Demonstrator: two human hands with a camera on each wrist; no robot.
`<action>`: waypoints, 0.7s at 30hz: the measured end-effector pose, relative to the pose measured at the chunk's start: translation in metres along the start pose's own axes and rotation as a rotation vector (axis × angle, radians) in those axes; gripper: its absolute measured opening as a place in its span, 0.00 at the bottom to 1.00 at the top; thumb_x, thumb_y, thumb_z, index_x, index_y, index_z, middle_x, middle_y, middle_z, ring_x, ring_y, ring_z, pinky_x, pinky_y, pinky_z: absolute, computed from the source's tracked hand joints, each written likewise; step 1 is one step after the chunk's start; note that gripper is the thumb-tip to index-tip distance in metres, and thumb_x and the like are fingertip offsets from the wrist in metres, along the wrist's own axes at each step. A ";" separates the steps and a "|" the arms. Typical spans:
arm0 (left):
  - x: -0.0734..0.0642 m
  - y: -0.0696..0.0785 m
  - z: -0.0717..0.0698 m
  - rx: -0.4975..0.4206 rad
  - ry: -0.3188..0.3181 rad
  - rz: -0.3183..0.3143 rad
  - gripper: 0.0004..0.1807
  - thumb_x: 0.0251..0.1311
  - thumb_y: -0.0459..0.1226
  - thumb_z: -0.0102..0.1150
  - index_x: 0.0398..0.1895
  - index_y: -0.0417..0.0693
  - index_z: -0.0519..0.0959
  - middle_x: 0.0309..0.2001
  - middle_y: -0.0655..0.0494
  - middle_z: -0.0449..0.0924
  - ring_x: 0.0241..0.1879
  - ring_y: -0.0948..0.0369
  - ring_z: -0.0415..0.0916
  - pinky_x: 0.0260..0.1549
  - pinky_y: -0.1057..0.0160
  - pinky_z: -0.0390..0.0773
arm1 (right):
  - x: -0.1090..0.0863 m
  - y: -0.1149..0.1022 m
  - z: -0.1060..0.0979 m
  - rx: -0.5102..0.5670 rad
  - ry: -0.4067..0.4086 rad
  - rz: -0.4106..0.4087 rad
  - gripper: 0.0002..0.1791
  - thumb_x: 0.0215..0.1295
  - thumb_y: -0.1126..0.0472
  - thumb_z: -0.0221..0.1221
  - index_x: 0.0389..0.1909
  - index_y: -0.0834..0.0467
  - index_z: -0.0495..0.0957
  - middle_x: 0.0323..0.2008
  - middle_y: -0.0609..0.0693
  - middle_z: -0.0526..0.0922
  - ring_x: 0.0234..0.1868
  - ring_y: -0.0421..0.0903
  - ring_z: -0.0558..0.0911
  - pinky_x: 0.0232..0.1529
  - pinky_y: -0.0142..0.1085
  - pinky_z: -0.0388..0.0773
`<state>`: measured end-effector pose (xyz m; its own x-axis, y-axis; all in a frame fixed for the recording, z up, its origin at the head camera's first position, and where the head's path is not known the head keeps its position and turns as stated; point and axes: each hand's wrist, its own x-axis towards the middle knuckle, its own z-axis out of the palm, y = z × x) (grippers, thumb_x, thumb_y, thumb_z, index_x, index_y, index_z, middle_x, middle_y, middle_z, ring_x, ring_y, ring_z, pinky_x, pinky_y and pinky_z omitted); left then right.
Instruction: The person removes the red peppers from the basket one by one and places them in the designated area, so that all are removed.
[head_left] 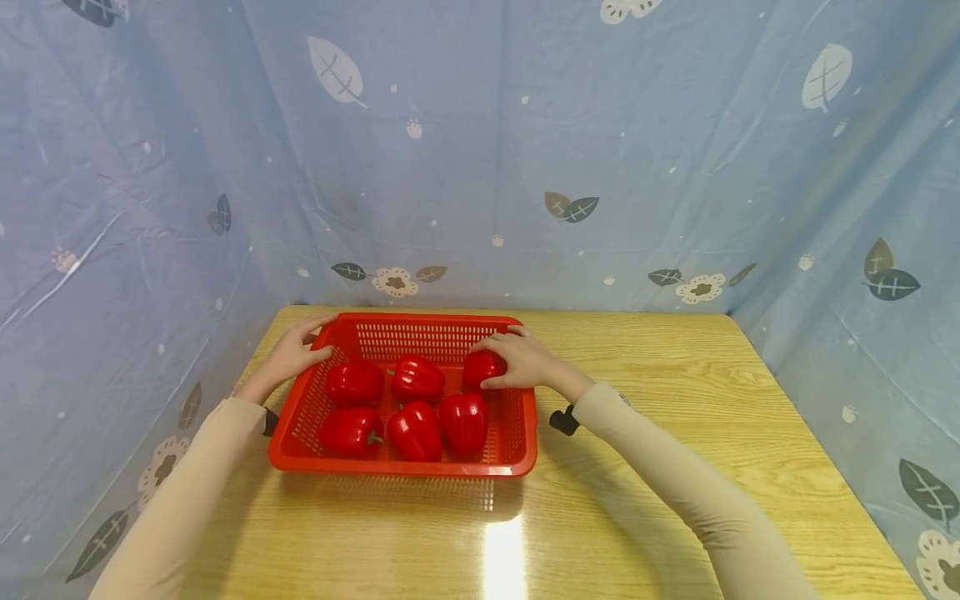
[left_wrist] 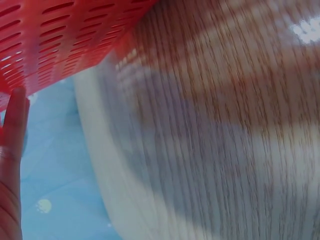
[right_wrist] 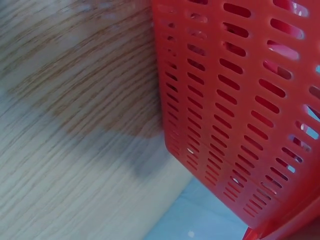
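Note:
A red plastic basket (head_left: 405, 468) with slotted walls stands on the table and holds several red bell peppers. My left hand (head_left: 288, 354) is at the basket's left rim, thumb over the inside and fingers toward the far corner. In the left wrist view, one of its fingers (left_wrist: 14, 130) shows beside the slotted wall. Reaching over the right rim, my right hand (head_left: 521, 360) holds a bell pepper (head_left: 483, 367) in the far right of the basket. Other bell peppers (head_left: 417, 379) lie in the middle, at the left and along the near side.
The wooden table (head_left: 645, 375) extends to the right of the basket and in front of it. A blue patterned curtain (head_left: 480, 167) hangs behind the table and along both sides. A bright reflection lies on the near tabletop.

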<state>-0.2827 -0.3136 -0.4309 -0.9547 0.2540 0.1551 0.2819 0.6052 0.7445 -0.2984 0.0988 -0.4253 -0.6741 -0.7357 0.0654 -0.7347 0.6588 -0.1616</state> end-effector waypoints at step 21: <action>0.000 -0.013 0.003 -0.052 0.012 0.027 0.32 0.58 0.30 0.56 0.67 0.37 0.60 0.64 0.32 0.57 0.37 0.55 0.78 0.26 0.65 0.80 | -0.003 0.000 -0.006 0.133 0.057 0.019 0.31 0.54 0.43 0.62 0.58 0.52 0.73 0.56 0.49 0.76 0.59 0.46 0.73 0.69 0.52 0.48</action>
<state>-0.2863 -0.3193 -0.4426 -0.9479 0.2606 0.1830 0.3026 0.5582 0.7725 -0.2967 0.1017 -0.4192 -0.6941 -0.7104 0.1164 -0.7076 0.6433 -0.2924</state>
